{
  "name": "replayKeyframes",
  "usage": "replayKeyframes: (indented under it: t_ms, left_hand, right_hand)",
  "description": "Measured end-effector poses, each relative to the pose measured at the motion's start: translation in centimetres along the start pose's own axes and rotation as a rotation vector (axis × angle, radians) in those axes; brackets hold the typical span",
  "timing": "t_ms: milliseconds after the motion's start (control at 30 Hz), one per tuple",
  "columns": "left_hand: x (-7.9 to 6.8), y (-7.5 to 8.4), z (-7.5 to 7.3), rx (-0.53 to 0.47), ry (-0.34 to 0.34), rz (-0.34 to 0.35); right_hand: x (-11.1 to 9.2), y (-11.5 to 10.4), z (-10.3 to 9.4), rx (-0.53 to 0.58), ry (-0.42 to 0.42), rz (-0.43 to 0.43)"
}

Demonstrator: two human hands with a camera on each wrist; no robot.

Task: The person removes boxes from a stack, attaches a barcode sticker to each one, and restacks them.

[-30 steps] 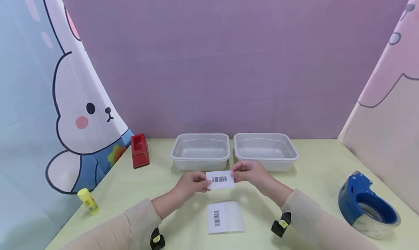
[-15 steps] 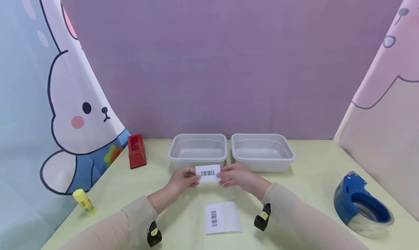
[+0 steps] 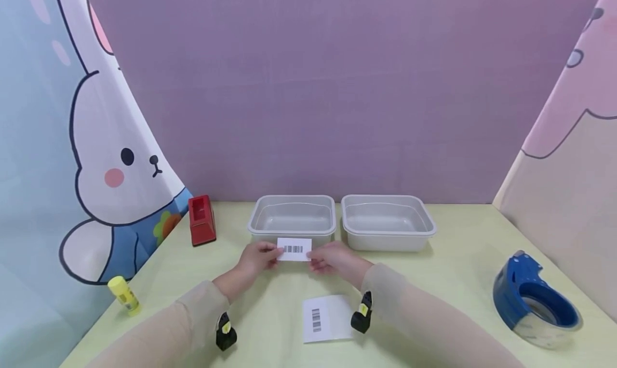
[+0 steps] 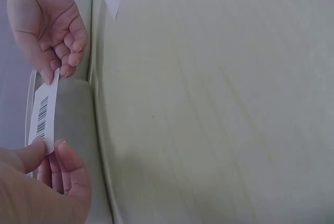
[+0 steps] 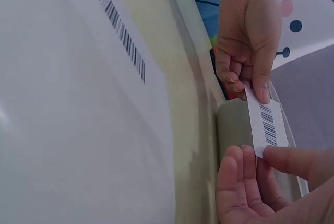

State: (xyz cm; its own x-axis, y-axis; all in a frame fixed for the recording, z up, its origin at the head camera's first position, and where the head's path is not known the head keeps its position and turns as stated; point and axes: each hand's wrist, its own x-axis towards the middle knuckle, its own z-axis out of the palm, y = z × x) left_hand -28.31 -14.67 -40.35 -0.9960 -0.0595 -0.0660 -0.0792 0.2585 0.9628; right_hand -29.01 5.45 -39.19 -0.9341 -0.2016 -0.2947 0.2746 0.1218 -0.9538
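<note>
A small white barcode label (image 3: pixel 294 241) is stretched flat between both hands, in front of the left grey-white plastic tub (image 3: pixel 292 233). My left hand (image 3: pixel 257 258) pinches its left end between thumb and fingers. At the other end, my right hand (image 3: pixel 336 259) pinches it the same way. Both wrist views show the barcode label (image 4: pixel 43 114) with a thumb over each end and the tub's wall close behind it. On the table below lies a sheet with another barcode (image 3: pixel 325 320), its right edge partly overlapped by the right wrist's camera.
A second tub (image 3: pixel 388 234) stands right of the first. At the back left is a red block-shaped holder (image 3: pixel 202 220), with a yellow glue stick (image 3: pixel 123 295) nearer. A blue tape dispenser (image 3: pixel 532 298) sits at the right. Cloth walls surround the yellow table (image 3: pixel 448 314).
Both hands have carried the barcode label left and farther away, from between the two tubs to the front of the left tub. The sheet on the table has stayed put.
</note>
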Motion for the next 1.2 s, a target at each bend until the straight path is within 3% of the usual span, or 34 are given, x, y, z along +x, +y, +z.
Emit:
replayKeyframes:
  t_ms: [467,767,1200]
  left_hand:
    - [1.7,-0.4,-0.6,-0.046,0.002,-0.052]
    - [2.3,-0.4,-0.5,-0.07,0.021,-0.124]
    - [3.1,-0.6,-0.2,-0.142,0.058,-0.146]
  right_hand:
    - [1.5,-0.1,1.2,0.07,0.062,0.062]
    - [2.3,0.2,1.4,0.114,0.1,0.05]
    - [2.5,0.3,1.5,0.132,0.11,0.044]
